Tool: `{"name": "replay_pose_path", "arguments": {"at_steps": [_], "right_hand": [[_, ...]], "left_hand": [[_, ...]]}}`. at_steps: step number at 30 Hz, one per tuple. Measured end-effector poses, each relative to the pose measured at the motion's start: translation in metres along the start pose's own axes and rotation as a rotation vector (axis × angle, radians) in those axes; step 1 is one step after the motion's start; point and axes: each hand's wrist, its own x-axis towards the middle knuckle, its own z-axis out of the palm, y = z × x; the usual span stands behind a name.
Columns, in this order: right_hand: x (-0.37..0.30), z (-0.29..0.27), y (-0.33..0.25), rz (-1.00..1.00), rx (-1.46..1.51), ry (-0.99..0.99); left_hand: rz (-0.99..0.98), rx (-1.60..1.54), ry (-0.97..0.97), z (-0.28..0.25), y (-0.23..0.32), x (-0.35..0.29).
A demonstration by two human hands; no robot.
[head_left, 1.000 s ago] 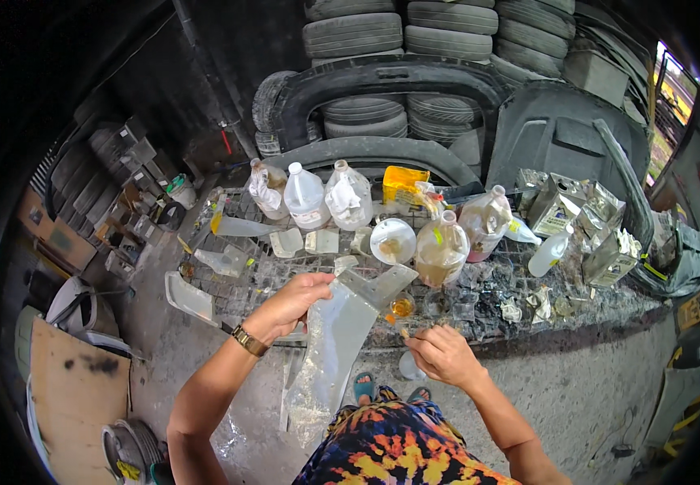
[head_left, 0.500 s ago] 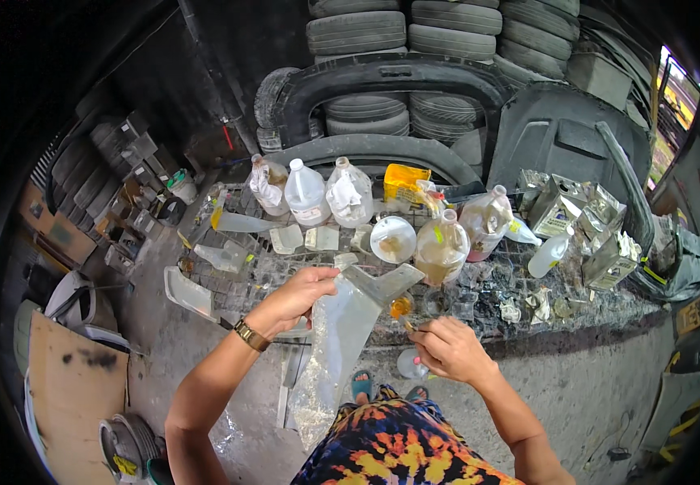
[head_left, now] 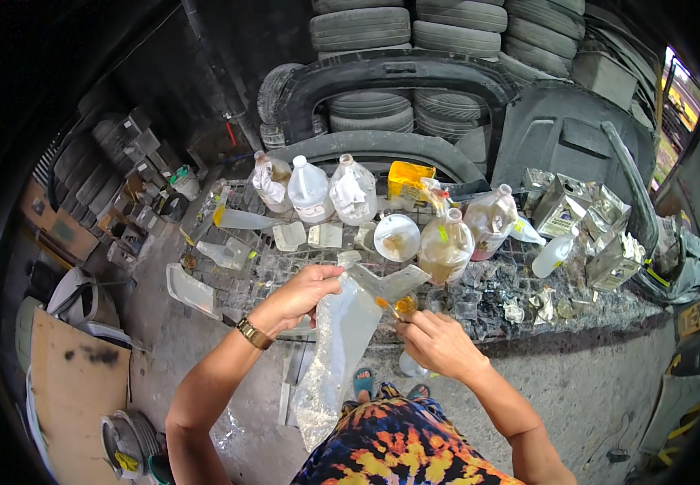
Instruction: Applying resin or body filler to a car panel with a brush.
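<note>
My left hand (head_left: 309, 289) is closed on the upper left edge of a pale, translucent fiberglass panel (head_left: 348, 323). The panel hangs in front of me, forked at its top, with a rough whitish strip down its left side. My right hand (head_left: 437, 343) pinches a small brush (head_left: 386, 308), its bristles coated amber. The brush tip lies close to the panel's right edge, below the fork; whether it touches cannot be made out. Just right of the tip, a small clear cup holds amber liquid (head_left: 405, 305) at the bench's near edge.
On the grimy bench (head_left: 326, 257) stand several plastic jugs (head_left: 311, 190), a white tub (head_left: 397, 238), a jug of amber liquid (head_left: 447, 246) and metal cans (head_left: 562, 206). Other pale molded pieces (head_left: 192, 291) lie to the left. Stacked tires (head_left: 360, 31) and dark car panels (head_left: 580, 141) rise behind.
My right hand has moved left and slightly up. The brush tip has shifted from the amber cup to beside the panel's edge. My left hand still holds the panel, nearly unmoved.
</note>
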Motion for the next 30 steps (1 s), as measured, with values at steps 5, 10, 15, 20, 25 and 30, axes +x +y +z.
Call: {"name": "replay_pose_path", "arguments": {"at_steps": [5,10,15,20,25,30], "right_hand": [[-0.005,-0.014,-0.007,0.029,0.027,-0.056],[0.014,-0.006,-0.007,-0.034,-0.006,0.021],[-0.002,0.003,-0.004,0.052,0.005,-0.026],[-0.012,-0.017,-0.014,0.113,0.037,-0.075],[0.002,-0.013,-0.014,0.023,0.055,0.068],[-0.005,-0.006,-0.006,0.075,0.045,0.012]], "left_hand": [[-0.021,0.021,0.000,-0.002,-0.002,0.001],[-0.019,-0.021,0.004,0.004,0.000,0.002],[-0.014,0.013,0.011,0.002,0.003,0.000],[-0.015,0.020,-0.006,-0.003,-0.001,0.000],[-0.013,0.036,-0.001,0.002,0.003,0.003],[-0.017,0.058,-0.008,0.003,0.007,0.001]]}}
